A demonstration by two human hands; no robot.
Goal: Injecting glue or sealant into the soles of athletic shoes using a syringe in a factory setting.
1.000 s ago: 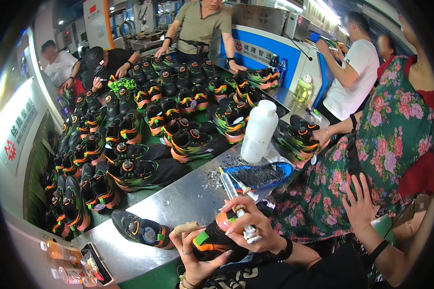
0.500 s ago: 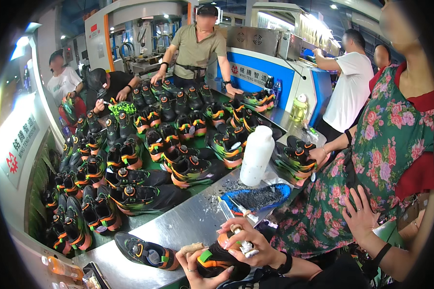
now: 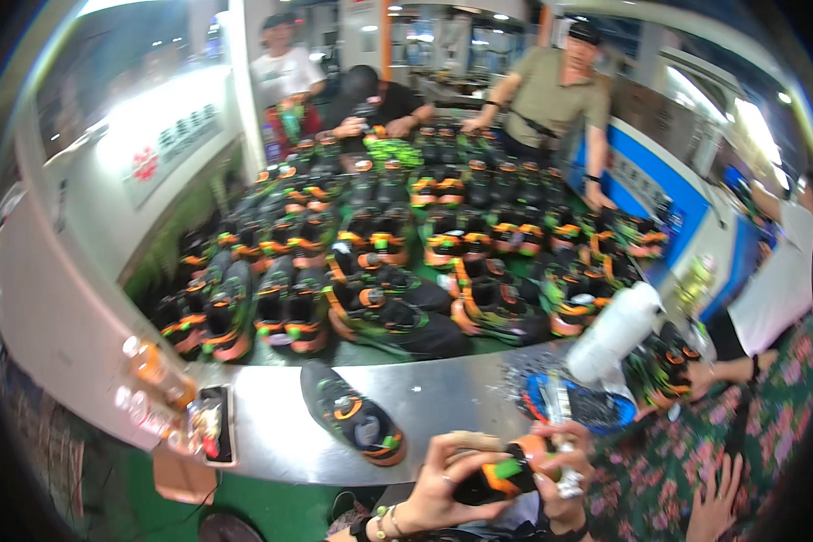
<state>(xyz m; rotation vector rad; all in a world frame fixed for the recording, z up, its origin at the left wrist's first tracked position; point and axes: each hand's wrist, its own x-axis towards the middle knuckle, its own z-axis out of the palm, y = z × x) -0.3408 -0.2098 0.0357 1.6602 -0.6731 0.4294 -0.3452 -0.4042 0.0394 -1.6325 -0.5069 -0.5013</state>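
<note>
Low at the front, my left hand (image 3: 447,483) grips a black shoe (image 3: 479,488) with an orange and green heel. A tan covering, perhaps a finger wrap (image 3: 474,441), shows at its fingers. My right hand (image 3: 560,506) is closed beside the shoe's heel, round a small white object (image 3: 569,483) whose kind blur hides. Another black shoe (image 3: 357,420) lies on the metal table edge (image 3: 271,425), left of my hands. Just beyond my right hand is a blue-rimmed tray (image 3: 596,406) with dark bits, a white bottle (image 3: 614,334) leaning over it.
Rows of black-and-orange shoes (image 3: 388,307) cover the green table top. Drink bottles (image 3: 158,370) and a phone (image 3: 215,425) are at the left. A co-worker in a floral apron (image 3: 659,479) stands close at the right, one hand at a shoe (image 3: 668,366). Several people work beyond.
The view has swung left, so the scene has shifted rightward. My hands still hold the shoe and the white object together. The white bottle appears more tilted in the picture.
</note>
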